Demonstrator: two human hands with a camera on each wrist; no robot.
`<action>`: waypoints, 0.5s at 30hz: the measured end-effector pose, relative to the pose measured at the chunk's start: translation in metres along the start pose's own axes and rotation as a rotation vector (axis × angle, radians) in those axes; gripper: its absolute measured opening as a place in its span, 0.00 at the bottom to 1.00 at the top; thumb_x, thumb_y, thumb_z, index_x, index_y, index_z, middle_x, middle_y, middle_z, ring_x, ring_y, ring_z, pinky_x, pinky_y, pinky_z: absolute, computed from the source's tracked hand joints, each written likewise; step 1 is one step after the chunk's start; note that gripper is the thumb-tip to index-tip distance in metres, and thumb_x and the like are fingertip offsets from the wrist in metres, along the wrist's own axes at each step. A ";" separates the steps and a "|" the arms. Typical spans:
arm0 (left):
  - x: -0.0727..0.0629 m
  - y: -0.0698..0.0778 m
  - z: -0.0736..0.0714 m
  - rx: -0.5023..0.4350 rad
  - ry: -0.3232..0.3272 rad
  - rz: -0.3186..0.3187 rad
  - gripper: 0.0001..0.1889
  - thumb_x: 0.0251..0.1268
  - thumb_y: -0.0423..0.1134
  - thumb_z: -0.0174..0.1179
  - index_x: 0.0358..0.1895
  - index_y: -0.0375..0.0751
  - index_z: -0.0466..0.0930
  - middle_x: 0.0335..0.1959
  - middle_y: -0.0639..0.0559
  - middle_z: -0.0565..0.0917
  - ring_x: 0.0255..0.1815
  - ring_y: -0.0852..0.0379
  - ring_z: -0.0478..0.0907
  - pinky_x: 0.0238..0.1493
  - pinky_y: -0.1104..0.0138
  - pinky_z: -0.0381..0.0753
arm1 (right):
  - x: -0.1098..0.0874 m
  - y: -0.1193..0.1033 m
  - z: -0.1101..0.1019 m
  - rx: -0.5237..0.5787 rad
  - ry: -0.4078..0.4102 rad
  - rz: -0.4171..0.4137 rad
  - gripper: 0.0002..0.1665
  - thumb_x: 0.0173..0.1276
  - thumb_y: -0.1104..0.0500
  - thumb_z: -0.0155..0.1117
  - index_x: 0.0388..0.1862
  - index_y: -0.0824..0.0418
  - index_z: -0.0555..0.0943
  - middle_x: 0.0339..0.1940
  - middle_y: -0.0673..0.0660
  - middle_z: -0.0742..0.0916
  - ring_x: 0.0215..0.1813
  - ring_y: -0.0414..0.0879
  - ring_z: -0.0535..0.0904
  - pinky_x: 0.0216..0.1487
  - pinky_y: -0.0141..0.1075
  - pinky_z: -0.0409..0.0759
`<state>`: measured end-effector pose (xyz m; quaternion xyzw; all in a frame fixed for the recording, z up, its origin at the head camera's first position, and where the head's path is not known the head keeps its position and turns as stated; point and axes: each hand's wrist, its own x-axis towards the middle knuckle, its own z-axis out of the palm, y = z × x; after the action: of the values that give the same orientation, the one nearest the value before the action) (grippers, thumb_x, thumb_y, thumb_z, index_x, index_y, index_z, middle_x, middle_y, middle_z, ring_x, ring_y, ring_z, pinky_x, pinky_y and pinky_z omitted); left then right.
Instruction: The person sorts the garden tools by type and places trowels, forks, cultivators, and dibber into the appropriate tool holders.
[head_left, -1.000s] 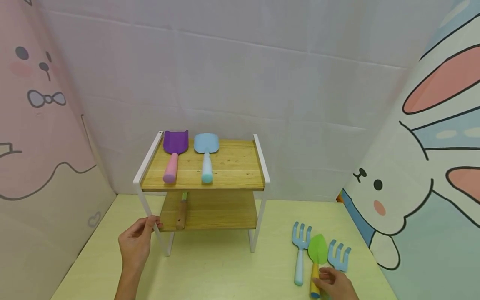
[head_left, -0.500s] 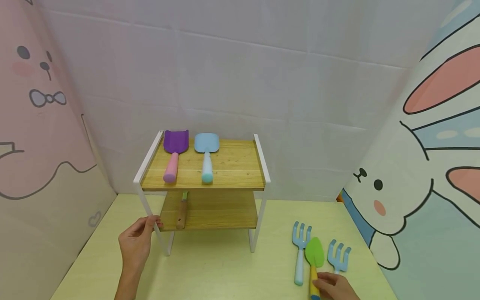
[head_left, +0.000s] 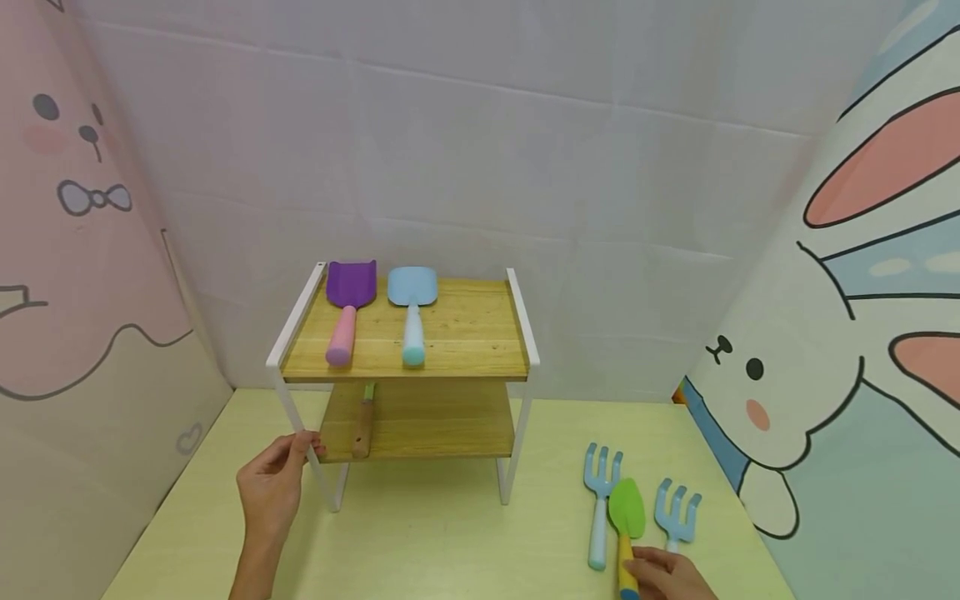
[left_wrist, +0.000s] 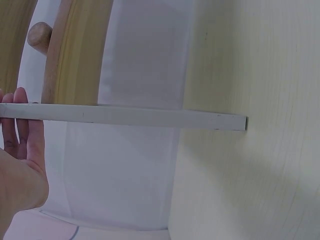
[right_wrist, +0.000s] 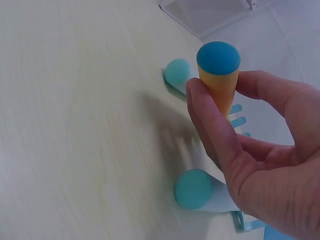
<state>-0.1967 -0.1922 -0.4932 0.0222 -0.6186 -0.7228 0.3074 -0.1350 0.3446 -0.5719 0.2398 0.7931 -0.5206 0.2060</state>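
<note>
My left hand (head_left: 272,487) grips the white front leg (left_wrist: 130,115) of a two-tier wooden shelf (head_left: 476,337) at its left side, thumb and fingers on either side of the metal. At the lower right, my right hand (head_left: 671,577) pinches the yellow handle (right_wrist: 218,90) of a garden trowel with a green blade (head_left: 627,508). The blue handle end (right_wrist: 218,58) faces the right wrist camera. Left of the trowel lies a light-blue hand fork (head_left: 597,533); to its right is a shorter blue fork (head_left: 677,518), its handle hidden behind my right hand in the head view.
On the upper shelf lie a purple shovel with a pink handle (head_left: 342,336) and a light-blue shovel (head_left: 413,287). A tool with a brown wooden handle (head_left: 363,429) rests on the lower shelf. A pale curtain (head_left: 637,317) backs the table (head_left: 420,542).
My right hand has shifted the trowel slightly left and toward me, away from the right fork. The left hand stays on the shelf leg.
</note>
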 end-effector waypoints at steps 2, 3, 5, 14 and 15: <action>0.000 0.000 0.000 0.002 0.002 -0.004 0.08 0.72 0.24 0.61 0.39 0.16 0.84 0.27 0.48 0.89 0.30 0.59 0.88 0.42 0.72 0.87 | -0.001 0.001 0.001 0.008 0.000 -0.004 0.39 0.67 0.48 0.74 0.61 0.79 0.77 0.45 0.64 0.89 0.43 0.52 0.88 0.45 0.45 0.87; 0.000 0.000 0.000 0.002 0.004 -0.007 0.08 0.72 0.24 0.61 0.39 0.16 0.84 0.27 0.48 0.89 0.30 0.59 0.88 0.42 0.72 0.87 | -0.001 0.001 0.002 0.016 -0.003 -0.002 0.39 0.67 0.49 0.74 0.62 0.79 0.76 0.45 0.63 0.89 0.43 0.52 0.88 0.45 0.45 0.87; 0.000 0.000 0.000 0.006 0.009 -0.011 0.08 0.72 0.24 0.61 0.39 0.16 0.84 0.27 0.48 0.89 0.29 0.60 0.88 0.42 0.73 0.86 | -0.002 0.002 0.003 0.028 -0.003 -0.001 0.39 0.67 0.49 0.75 0.61 0.79 0.76 0.44 0.62 0.89 0.43 0.51 0.88 0.45 0.44 0.87; -0.001 0.001 0.001 0.000 0.017 -0.017 0.08 0.72 0.24 0.61 0.38 0.15 0.84 0.26 0.49 0.89 0.29 0.60 0.88 0.41 0.73 0.86 | -0.001 0.004 0.005 0.079 -0.037 -0.027 0.41 0.66 0.50 0.76 0.62 0.81 0.75 0.44 0.64 0.90 0.43 0.51 0.88 0.46 0.45 0.87; -0.001 0.002 0.001 0.001 0.017 -0.017 0.08 0.72 0.24 0.61 0.38 0.15 0.84 0.26 0.49 0.89 0.29 0.60 0.88 0.41 0.73 0.86 | 0.000 0.006 0.004 0.089 -0.047 -0.026 0.41 0.66 0.49 0.76 0.62 0.80 0.75 0.44 0.64 0.90 0.43 0.51 0.88 0.46 0.45 0.87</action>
<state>-0.1960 -0.1910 -0.4917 0.0337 -0.6162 -0.7248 0.3064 -0.1310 0.3426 -0.5773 0.2260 0.7673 -0.5634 0.2068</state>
